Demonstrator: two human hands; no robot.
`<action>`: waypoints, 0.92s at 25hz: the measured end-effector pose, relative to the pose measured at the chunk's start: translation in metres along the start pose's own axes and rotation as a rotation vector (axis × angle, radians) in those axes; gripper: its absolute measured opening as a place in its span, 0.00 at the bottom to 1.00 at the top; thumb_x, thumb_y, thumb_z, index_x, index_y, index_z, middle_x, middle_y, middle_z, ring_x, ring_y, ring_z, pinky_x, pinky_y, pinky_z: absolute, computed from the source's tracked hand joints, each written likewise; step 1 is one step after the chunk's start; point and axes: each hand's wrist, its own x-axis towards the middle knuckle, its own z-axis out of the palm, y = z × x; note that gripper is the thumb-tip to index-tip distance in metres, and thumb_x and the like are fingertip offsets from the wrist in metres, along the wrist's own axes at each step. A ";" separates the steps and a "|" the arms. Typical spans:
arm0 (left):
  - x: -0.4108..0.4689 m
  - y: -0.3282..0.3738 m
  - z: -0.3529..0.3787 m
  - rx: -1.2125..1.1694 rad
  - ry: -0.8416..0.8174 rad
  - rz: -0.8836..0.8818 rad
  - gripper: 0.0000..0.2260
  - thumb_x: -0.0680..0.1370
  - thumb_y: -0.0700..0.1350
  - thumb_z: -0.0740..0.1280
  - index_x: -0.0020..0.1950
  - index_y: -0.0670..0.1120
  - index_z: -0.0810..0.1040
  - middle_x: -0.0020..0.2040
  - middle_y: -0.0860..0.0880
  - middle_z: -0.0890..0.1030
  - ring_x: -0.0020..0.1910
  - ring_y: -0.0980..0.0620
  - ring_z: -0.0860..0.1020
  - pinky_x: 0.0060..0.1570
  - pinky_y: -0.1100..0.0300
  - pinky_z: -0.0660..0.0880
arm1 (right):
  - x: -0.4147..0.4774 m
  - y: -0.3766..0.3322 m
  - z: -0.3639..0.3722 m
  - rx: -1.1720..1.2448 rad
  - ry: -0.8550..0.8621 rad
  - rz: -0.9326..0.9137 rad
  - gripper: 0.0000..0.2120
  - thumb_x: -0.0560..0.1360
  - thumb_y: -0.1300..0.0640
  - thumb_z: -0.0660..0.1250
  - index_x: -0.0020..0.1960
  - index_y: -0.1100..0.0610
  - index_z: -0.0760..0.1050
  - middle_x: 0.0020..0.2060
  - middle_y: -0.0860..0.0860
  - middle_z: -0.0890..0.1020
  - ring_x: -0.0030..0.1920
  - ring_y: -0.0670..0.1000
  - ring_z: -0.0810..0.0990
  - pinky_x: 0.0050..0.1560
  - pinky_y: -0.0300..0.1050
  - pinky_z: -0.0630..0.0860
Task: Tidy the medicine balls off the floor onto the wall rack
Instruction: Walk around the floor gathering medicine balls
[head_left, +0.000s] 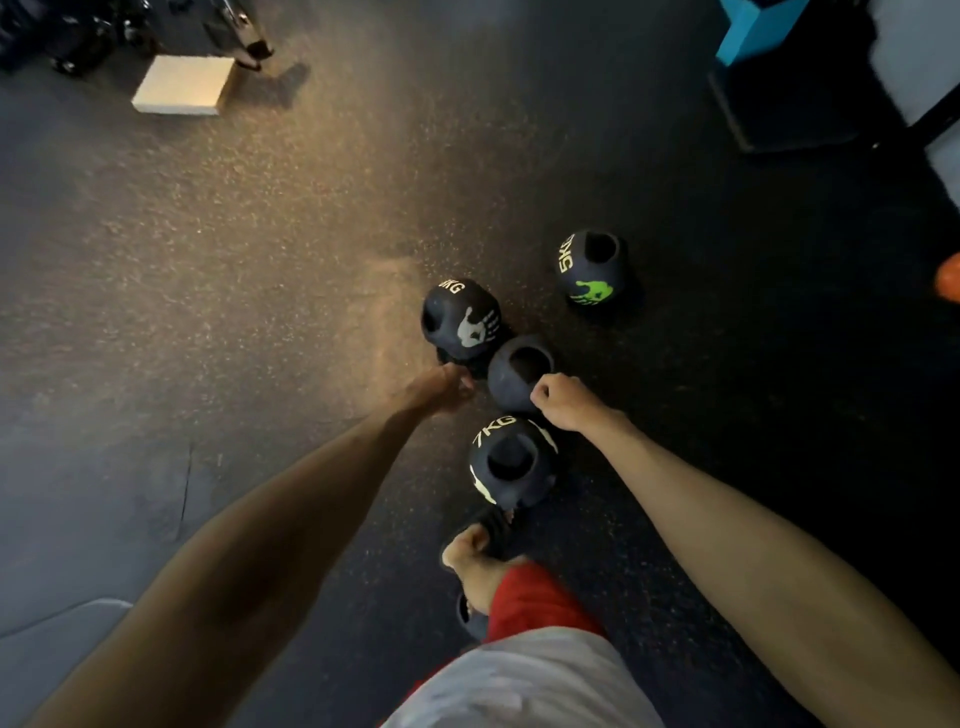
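Nearest us hang the grey shirt hem (519, 686) and red shorts (540, 597), with one sandalled foot (475, 564) planted just behind the 7KG ball (511, 462). Our right grip (563, 400) sits at the near edge of the plain ball (519, 371), fingers curled by the rim of its handle hole. The knuckles hide whether they are hooked round the handle, so we cannot tell. Our left grip (441, 387) reaches down on the other side of that ball, just below the grey-handprint ball (461, 319). Its fingers are bunched and blurred, and we cannot say whether they are apart or clamped on anything. All four balls lie on the floor (260, 312): three clustered close together, and the green-handprint ball (592, 270) apart to the right. The wall rack is out of view. We judge the plain ball to be the one in hand, and it looks dense. To lift it well, we should push the fingers right through the cut-out rather than pinch its lip, and bring the left grip under the far side. We should bend at the knees and raise it straight up so its neighbours do not roll onto our toes. Farther out sit a pale block (182, 85) and a blue box (758, 26).
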 end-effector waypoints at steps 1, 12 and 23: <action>0.011 -0.003 -0.004 0.021 -0.015 -0.004 0.13 0.82 0.43 0.63 0.64 0.42 0.79 0.55 0.42 0.82 0.49 0.49 0.78 0.51 0.54 0.74 | 0.010 -0.003 0.002 0.004 0.007 0.007 0.14 0.81 0.52 0.60 0.59 0.57 0.79 0.58 0.56 0.82 0.61 0.58 0.79 0.63 0.55 0.75; 0.105 -0.016 -0.034 0.129 -0.214 0.189 0.13 0.81 0.43 0.61 0.62 0.45 0.79 0.60 0.44 0.82 0.59 0.45 0.80 0.61 0.50 0.76 | 0.068 -0.014 0.037 0.178 0.059 0.189 0.14 0.82 0.54 0.58 0.57 0.62 0.78 0.57 0.60 0.82 0.59 0.62 0.79 0.58 0.54 0.76; 0.216 -0.039 0.040 0.388 -0.492 0.524 0.13 0.84 0.45 0.60 0.64 0.43 0.77 0.59 0.43 0.81 0.58 0.45 0.80 0.58 0.51 0.76 | 0.126 0.014 0.157 0.436 0.251 0.650 0.16 0.82 0.55 0.57 0.63 0.60 0.77 0.61 0.61 0.81 0.62 0.62 0.78 0.63 0.53 0.72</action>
